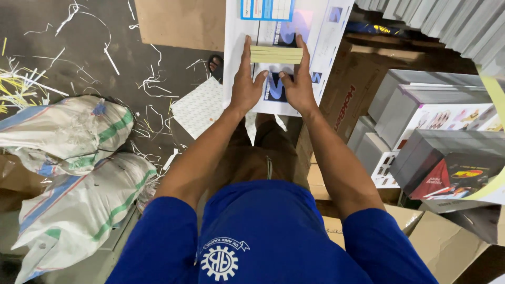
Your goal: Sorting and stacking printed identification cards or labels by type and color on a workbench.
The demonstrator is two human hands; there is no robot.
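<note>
Pale yellow stack of sheets (276,54), lying on a white printed sheet (284,31) at the far centre, pressed between left hand (246,84) and right hand (298,84); even pressure from both palms should keep the edges flush.

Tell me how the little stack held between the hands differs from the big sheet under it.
The pale yellow stack is small, thick and plain; the printed sheet is wide, flat, white with blue patches. The left hand and right hand hold the stack by its ends, while the sheet lies underneath. Both look like paper goods.
</note>
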